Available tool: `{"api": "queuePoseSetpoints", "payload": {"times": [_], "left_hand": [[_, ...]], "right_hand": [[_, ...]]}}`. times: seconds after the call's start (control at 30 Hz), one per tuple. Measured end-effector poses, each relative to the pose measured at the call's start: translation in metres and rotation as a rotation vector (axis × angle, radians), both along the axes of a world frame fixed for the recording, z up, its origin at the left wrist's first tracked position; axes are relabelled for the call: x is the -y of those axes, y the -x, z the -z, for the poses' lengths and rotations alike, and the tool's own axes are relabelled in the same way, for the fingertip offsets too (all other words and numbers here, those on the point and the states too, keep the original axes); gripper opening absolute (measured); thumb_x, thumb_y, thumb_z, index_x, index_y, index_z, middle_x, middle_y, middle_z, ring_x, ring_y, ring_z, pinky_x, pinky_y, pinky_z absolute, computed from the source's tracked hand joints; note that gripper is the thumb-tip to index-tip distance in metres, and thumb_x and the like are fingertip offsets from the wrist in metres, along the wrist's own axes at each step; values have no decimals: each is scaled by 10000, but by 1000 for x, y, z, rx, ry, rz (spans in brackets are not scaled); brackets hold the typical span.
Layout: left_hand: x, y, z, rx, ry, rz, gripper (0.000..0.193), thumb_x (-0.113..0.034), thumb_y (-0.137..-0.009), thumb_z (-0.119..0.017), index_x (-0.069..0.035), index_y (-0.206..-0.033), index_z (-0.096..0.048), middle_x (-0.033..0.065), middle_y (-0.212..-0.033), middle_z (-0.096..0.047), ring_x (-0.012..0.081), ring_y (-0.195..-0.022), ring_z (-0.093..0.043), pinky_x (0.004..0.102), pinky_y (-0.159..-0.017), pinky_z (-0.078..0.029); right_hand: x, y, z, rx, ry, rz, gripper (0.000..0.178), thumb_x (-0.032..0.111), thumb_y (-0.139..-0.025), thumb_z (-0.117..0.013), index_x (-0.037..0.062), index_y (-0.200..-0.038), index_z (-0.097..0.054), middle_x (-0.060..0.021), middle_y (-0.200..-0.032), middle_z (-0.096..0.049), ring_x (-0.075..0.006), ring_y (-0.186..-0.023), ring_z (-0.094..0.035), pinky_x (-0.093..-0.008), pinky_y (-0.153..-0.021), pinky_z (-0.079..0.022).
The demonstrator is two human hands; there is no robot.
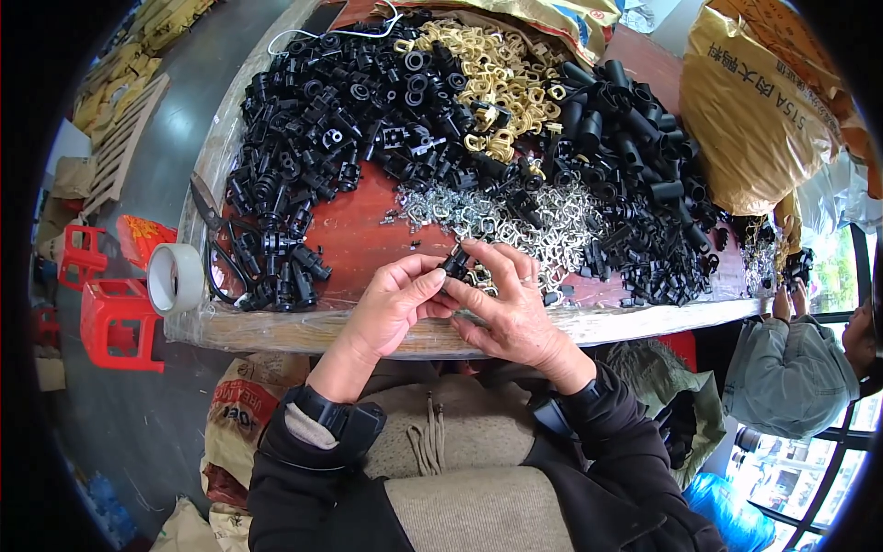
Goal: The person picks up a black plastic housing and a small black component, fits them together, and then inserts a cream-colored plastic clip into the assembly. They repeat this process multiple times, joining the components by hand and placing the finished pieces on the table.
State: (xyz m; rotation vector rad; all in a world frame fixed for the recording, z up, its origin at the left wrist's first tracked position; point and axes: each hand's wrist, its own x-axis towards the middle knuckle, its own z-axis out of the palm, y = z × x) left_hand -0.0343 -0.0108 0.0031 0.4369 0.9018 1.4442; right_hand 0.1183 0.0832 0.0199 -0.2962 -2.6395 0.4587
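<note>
Over the table's near edge, both of my hands meet around a small black plastic part (455,262). My left hand (395,304) pinches it from the left between thumb and fingers. From the right, the fingers of my right hand (510,304) close on the same part, hiding some of it. Just beyond my fingers lie loose silvery metal rings (556,221) and a spread of small screws (441,204). A large heap of black plastic fittings (322,120) covers the left and back. Brass-coloured rings (497,64) are piled at the back middle.
Black tubes (635,129) and small black clips (667,267) heap up at right. Scissors (210,207) and a tape roll (175,279) are at the left edge. A yellow sack (754,101) stands back right. Another person (791,368) works at far right. Red stools (120,322) stand left.
</note>
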Motion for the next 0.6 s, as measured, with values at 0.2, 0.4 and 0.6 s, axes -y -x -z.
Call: {"api": "queuePoseSetpoints", "payload": {"times": [0.2, 0.4, 0.6], "left_hand": [[1, 2, -1, 11, -4, 1, 260, -175, -831, -508, 3, -1018, -476, 80, -863, -564, 151, -736, -577, 253, -650, -479], [0, 2, 4, 35, -9, 7, 224, -141, -840, -481, -23, -1031, -483, 77, -870, -574, 165, -739, -588, 270, -646, -492], [0, 3, 3, 38, -8, 11, 229, -144, -839, -483, -27, -1036, -480, 84, -867, -577, 174, -736, -590, 274, -646, -493]], "right_hand": [[1, 5, -4, 19, -22, 3, 530, 207, -541, -689, 153, -1041, -524, -119, -1205, -349, -299, -1037, -368, -407, -842, -287], [-1, 4, -1, 18, 6, 6, 527, 206, -553, -687, 148, -1050, -519, -122, -1203, -352, -299, -1032, -376, -406, -843, -292], [-2, 3, -3, -17, 57, -11, 520, 199, -552, -691, 142, -1044, -529, -129, -1199, -357, -305, -1036, -375, -407, -858, -297]]}}
